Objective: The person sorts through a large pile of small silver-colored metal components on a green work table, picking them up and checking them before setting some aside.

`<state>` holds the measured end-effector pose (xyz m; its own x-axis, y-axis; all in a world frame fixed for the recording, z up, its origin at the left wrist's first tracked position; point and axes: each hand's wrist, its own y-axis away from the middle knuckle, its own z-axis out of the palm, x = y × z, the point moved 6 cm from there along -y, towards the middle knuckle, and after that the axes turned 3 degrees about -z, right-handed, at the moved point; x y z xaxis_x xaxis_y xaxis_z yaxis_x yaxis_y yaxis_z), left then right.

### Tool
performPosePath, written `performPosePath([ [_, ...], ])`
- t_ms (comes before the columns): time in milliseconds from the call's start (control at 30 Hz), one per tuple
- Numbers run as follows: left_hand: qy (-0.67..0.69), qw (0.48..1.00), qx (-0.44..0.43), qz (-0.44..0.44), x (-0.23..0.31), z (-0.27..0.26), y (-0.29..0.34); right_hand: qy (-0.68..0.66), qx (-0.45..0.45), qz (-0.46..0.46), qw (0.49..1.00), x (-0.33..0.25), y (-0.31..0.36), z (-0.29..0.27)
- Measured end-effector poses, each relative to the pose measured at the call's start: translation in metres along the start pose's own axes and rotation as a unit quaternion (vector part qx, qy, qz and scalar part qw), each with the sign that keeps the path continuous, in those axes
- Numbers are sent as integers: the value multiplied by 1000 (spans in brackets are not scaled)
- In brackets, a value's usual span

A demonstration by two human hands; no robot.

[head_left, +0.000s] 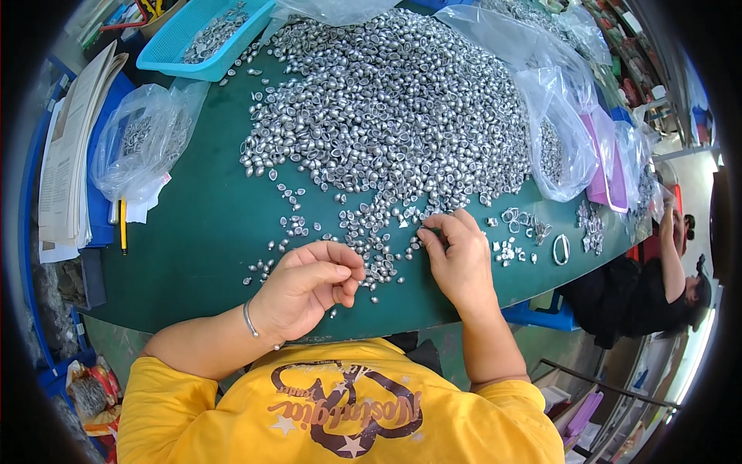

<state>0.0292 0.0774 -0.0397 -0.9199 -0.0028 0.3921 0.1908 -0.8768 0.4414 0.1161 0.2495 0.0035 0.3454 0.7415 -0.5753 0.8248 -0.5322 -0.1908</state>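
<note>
A large heap of small silver-grey metal pieces (386, 100), rounded with hollow openings, covers the middle and far part of the green table. A thinner scatter of the same pieces (359, 224) lies between my hands. Over the near edge of that scatter, my left hand (313, 282) is closed, fingers curled in and thumb against them; whatever is inside is hidden. Farther right, my right hand (461, 259) pinches with thumb and forefinger down at the lower edge of the heap. What sits between those fingertips is too small to make out.
Odd metal bits (508, 251) and a silver ring (561, 249) lie right of my right hand. A turquoise basket (232, 58) stands far left, above a plastic bag of pieces (143, 139). Plastic bags (553, 131) and a purple basket (607, 174) line the right. Another person (641, 294) sits there.
</note>
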Motion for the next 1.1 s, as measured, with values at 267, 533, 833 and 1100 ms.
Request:
performPosePath([
  [267,2,1000,-9,-3,-1,3,1,16,-9,-46,999,-2,1,4],
  [533,8,1000,-6,1,-2,0,1,-54,-7,-72,996,-6,3,3],
  [833,5,1000,-5,-7,-1,1,2,-700,-110,266,653,16,26,25],
  [1100,15,1000,-9,2,-1,0,0,-764,-127,269,573,9,21,31],
])
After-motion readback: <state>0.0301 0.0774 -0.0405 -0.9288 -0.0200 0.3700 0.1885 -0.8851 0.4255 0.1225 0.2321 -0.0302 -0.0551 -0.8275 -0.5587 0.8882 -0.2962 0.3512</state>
